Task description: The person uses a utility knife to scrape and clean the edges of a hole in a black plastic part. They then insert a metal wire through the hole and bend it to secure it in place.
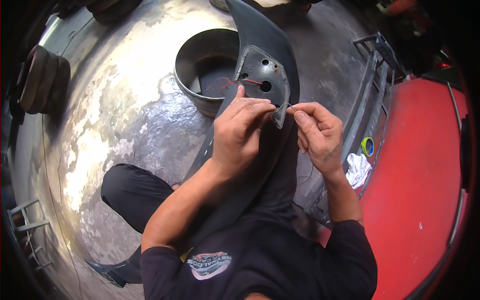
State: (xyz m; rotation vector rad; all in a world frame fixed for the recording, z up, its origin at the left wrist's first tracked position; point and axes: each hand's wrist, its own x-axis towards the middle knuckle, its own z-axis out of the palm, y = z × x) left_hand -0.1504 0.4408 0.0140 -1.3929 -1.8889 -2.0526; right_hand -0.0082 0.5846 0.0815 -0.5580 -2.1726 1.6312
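A long, curved black panel (pixel 266 31) rises between my legs. Set on it is a dark plate (pixel 276 77) with several round holes and a pale edge. Thin red wires (pixel 252 81) come from the plate's largest hole and run left past my left thumb. My left hand (pixel 236 131) is closed at the plate's lower left, thumb up; what its fingers pinch is hidden. At the plate's lower corner, my right hand (pixel 320 129) pinches a thin dark strand (pixel 290 105) between thumb and forefinger. Its other fingers curl in.
Behind the panel stands a round metal drum (pixel 182 80), open at the top, on the worn concrete floor (pixel 125 95). To the right are a dark metal frame (pixel 367 95), a roll of yellow-green tape (pixel 367 146), a white cloth (pixel 358 170) and a large red panel (pixel 410 190). Stacked tires (pixel 45 82) stand left.
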